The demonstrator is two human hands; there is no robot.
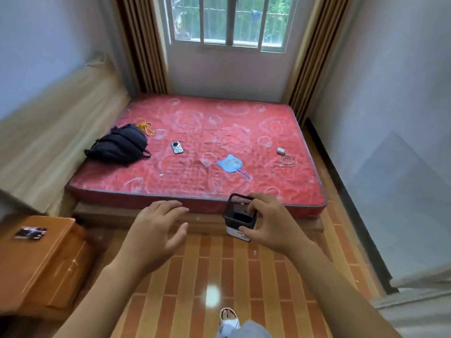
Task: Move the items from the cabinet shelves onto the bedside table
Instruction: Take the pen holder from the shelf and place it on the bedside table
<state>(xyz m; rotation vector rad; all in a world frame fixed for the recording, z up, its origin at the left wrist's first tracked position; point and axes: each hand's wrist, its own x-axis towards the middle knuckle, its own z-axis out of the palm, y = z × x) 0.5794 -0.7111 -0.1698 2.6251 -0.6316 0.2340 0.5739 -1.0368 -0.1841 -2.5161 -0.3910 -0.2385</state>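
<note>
I am holding the black mesh pen holder (240, 215) upright in my right hand (271, 224), fingers over its rim and thumb against its white lower part, above the tiled floor (219, 264) before the red mattress (207, 132). My left hand (156, 234) is hovering just left of that grip, fingers spread and carrying nothing. The bedside table (48, 259) is sitting well off to the left of the grip, a small card (30, 232) lying on top.
</note>
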